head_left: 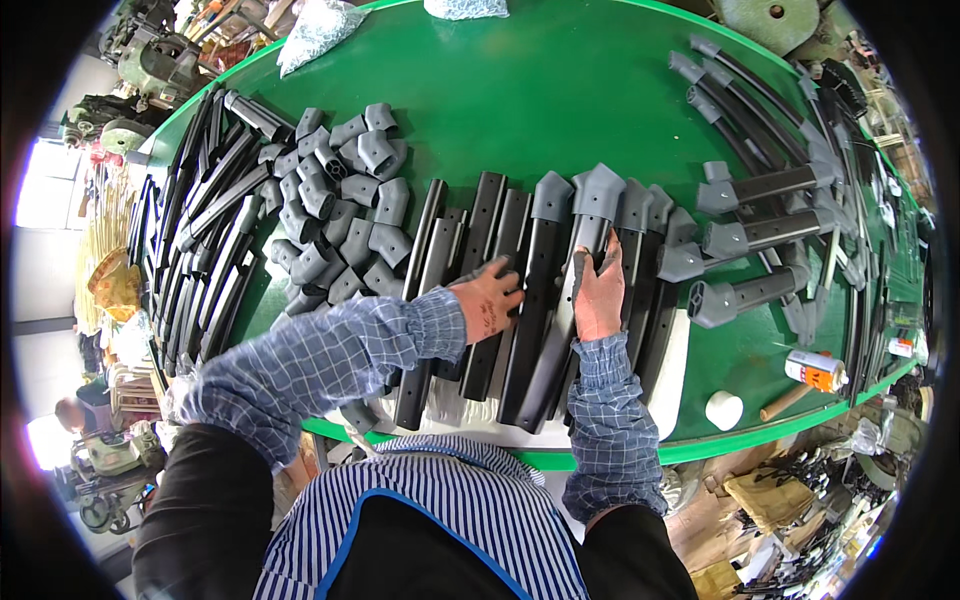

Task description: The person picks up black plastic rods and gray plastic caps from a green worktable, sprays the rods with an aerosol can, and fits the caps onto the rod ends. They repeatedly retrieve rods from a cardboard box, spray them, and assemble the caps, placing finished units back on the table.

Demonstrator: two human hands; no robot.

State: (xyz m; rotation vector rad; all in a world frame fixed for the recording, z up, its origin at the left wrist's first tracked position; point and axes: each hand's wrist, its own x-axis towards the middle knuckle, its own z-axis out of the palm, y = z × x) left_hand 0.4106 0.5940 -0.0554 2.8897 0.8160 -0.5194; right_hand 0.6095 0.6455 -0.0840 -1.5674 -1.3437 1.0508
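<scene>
Black tubes with small holes lie side by side in a row in front of me. My right hand (599,295) is closed around one black tube (553,362), thumb and fingers on either side of its upper part. A grey angled connector (600,192) caps that tube's far end. Over the tubes to the left, my left hand (488,299) has its fingers apart and slightly bent, resting on or just above a bare tube (480,370); contact is unclear. Another capped tube (541,250) lies between my hands. Several tubes right of my right hand also carry grey connectors.
Loose grey connectors (355,240) are heaped left on the green table (520,90), beside a pile of black tubes (215,215). Joined tube pieces (770,232) lie at right. A spray can (815,370), a white round object (724,410) and a wooden handle (785,402) sit near the right front edge.
</scene>
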